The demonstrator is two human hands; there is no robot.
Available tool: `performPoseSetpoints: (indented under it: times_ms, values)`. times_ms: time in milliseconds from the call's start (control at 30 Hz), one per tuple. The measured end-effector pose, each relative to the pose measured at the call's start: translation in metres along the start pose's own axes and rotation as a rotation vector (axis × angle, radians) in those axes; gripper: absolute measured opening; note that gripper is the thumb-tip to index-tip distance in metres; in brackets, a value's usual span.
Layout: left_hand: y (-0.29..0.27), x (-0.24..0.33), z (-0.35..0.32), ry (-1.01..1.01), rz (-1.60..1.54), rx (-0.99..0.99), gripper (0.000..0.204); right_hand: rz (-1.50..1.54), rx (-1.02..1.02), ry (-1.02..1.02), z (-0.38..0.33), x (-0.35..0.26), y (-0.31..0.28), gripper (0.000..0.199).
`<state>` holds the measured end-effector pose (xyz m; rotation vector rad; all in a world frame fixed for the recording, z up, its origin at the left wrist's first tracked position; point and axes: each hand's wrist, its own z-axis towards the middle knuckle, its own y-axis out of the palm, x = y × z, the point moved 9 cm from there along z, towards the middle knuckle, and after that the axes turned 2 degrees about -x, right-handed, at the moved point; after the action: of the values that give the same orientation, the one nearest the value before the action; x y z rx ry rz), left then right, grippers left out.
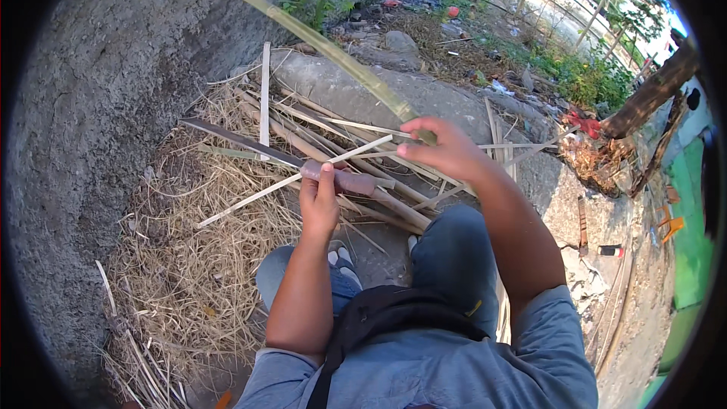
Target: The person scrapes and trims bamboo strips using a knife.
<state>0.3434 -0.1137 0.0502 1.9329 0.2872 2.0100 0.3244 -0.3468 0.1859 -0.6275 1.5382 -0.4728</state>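
My left hand point(321, 204) is closed on the thick brown handle point(352, 182) of a long knife, thumb on top. The dark blade point(242, 142) points away to the upper left. A thin pale bamboo strip point(246, 202) crosses at the handle; whether my left fingers also grip it I cannot tell. My right hand point(447, 153) holds the near end of a long green bamboo slat point(326, 47), which slants up and left toward the wall. Below both hands lie several bamboo poles and split strips point(401, 208).
Pale shavings point(189, 273) cover the ground at left beside a rough grey wall point(98, 106). A large stone slab point(454, 98) lies ahead. At right are a wooden post point(655, 95), a sheathed-looking brown tool point(582, 223), a small black-and-red object point(610, 251) and an orange item point(670, 225).
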Motion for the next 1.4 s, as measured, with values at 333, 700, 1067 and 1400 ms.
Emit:
performPoseSetpoints:
  times_ms: [333, 700, 1067, 1400]
  values:
    - [-0.036, -0.01, 0.016, 0.079, 0.082, 0.127, 0.037, -0.279, -0.287, -0.257, 0.054, -0.027, 0.14, 0.049]
    - [-0.01, -0.026, 0.017, 0.057, 0.202, 0.177, 0.043, -0.043, -0.236, -0.221, 0.056, 0.02, 0.147, 0.04]
    - [0.022, -0.042, 0.024, -0.03, 0.248, 0.134, 0.044, 0.115, -0.117, -0.214, 0.045, 0.048, 0.112, 0.04]
    - [0.025, -0.061, 0.014, -0.18, 0.293, 0.014, 0.037, 0.457, 0.009, -0.223, 0.067, 0.056, 0.099, 0.036]
